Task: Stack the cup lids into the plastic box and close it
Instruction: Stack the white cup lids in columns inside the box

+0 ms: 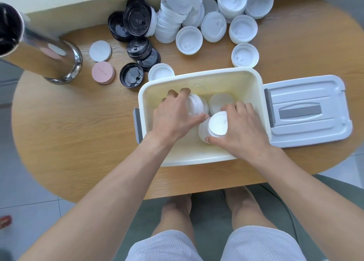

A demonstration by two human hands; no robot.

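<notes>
Two stacks of white lids are going into the plastic box [202, 79] at once, so I judge I'm in the middle of the loading step, nowhere near closing. My left hand [173, 115] has its fingers curled round the left stack [195, 105], held at about ten o'clock inside the box. My right hand [242, 129] wraps the right stack [214, 127], thumb underneath, near the box's centre. A third pile [219, 101] sits at twelve o'clock against the far wall, just behind both hands.

Plenty is left on the worktop [78, 134]: loose white lids [189, 40] at twelve to one o'clock of the box, black lids [137, 46] at eleven, a pink lid [103, 72] farther left. The box cover [307, 111] lies flat at three o'clock, touching the box's side.

Next I'd need to seat both stacks upright on the bottom beside the far pile, let go without tipping them, then reach for the loose lids.
</notes>
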